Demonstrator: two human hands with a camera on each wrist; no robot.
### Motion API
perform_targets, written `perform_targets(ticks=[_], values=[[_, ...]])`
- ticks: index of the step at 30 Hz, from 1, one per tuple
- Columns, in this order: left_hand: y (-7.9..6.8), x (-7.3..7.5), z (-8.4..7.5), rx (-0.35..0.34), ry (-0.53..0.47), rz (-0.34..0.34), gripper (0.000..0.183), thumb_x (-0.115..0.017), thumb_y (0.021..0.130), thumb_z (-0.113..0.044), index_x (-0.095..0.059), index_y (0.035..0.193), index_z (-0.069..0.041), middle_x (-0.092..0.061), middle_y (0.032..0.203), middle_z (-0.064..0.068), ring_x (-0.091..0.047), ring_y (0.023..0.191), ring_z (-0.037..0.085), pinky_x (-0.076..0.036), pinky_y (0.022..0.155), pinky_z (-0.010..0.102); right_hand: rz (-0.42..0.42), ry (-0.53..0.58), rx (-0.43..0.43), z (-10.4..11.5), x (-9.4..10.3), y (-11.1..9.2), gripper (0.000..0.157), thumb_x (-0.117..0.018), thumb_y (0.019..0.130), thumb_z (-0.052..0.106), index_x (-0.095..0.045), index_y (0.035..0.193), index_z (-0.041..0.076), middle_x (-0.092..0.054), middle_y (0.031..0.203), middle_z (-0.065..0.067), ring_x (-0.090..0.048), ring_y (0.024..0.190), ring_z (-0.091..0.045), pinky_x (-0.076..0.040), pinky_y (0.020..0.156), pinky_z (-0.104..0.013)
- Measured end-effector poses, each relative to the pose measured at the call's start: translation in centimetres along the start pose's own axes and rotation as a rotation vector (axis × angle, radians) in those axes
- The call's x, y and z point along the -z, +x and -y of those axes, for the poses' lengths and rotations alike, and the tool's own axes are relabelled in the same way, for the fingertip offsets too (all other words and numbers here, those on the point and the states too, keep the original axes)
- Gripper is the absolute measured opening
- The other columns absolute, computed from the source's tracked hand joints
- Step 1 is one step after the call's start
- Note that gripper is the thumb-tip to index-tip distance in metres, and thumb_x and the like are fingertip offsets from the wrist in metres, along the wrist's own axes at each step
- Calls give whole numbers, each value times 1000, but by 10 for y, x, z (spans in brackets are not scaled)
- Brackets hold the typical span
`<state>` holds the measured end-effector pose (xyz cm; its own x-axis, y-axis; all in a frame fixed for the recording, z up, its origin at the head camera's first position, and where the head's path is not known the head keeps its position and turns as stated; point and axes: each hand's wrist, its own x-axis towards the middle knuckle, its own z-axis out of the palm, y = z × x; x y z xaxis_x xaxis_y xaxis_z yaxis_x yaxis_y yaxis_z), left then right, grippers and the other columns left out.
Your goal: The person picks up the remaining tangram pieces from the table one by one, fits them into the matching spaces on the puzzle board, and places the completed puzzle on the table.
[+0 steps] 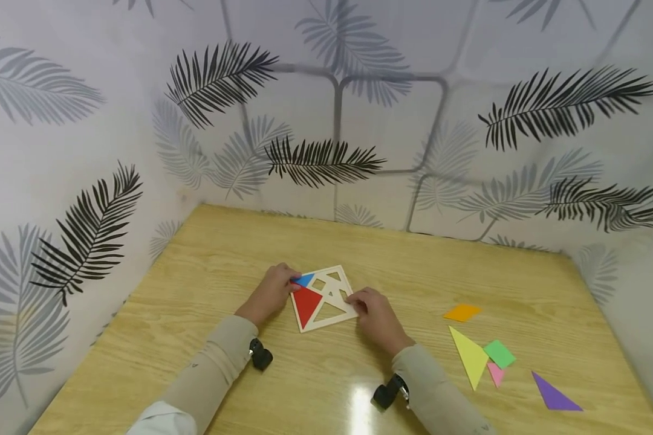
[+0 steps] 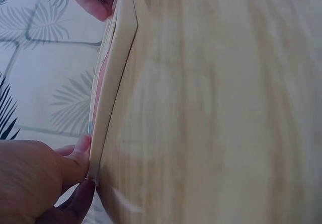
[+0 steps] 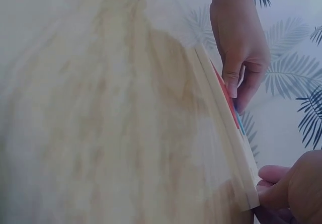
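A pale wooden tangram board (image 1: pixel 338 300) lies near the table's middle, with cut-out shapes in it. A red triangle (image 1: pixel 306 304) and a blue triangle (image 1: pixel 305 280) sit in its left part; the other recesses show the table through them. My left hand (image 1: pixel 274 287) pinches the board's far left corner beside the blue triangle, thumb on top and a finger at the underside in the left wrist view. My right hand (image 1: pixel 378 314) grips the right edge; in the right wrist view its fingers (image 3: pixel 271 176) are at the board's corner.
Loose pieces lie to the right: an orange parallelogram (image 1: pixel 462 312), a yellow triangle (image 1: pixel 470 357), a green square (image 1: pixel 499 354), a pink triangle (image 1: pixel 496 374) and a purple triangle (image 1: pixel 555 394). A leaf-patterned curtain (image 1: pixel 305 199) borders the wooden table (image 1: pixel 239 241).
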<state>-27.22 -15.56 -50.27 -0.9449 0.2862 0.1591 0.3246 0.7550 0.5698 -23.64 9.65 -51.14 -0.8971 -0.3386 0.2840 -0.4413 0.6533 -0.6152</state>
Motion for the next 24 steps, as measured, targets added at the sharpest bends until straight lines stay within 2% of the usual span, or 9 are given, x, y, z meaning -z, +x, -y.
perform_targets(ticks=[4,10,14,20,24], values=[[3,-5,-6,-36,11,11,28,-67,84,-10,-67,110,1,-57,96,10,-50,90,25,-43,84,36,20,-12,-20,-1,6,-5,21,-56,88,-6,-68,102,5,-59,93,-3,-53,85,-15,-46,77,-34],[7,-10,-16,-63,27,23,27,-67,83,-10,-68,108,1,-57,92,9,-48,87,24,-42,81,36,28,-32,-55,-2,14,-12,34,-54,84,-13,-62,115,-3,-55,103,-12,-52,85,-20,-46,76,-36],[10,-13,-22,-80,39,46,26,-67,83,-10,-68,108,0,-57,92,9,-48,87,24,-42,81,35,22,-55,-62,-3,18,-18,35,-54,82,-15,-61,115,-5,-54,99,-12,-51,83,-19,-46,74,-35],[14,-19,-32,-124,42,58,27,-67,83,-10,-68,108,0,-58,95,11,-50,90,26,-42,84,36,22,-78,-102,-3,24,-27,34,-55,81,-14,-63,113,-5,-49,87,-8,-43,73,-16,-42,67,-31],[19,-24,-37,-158,49,63,26,-66,84,-10,-68,107,0,-59,96,11,-50,92,27,-42,86,37,-11,-96,-91,-2,27,-33,28,-55,84,-11,-65,109,-5,-49,85,-9,-43,74,-16,-42,67,-31]])
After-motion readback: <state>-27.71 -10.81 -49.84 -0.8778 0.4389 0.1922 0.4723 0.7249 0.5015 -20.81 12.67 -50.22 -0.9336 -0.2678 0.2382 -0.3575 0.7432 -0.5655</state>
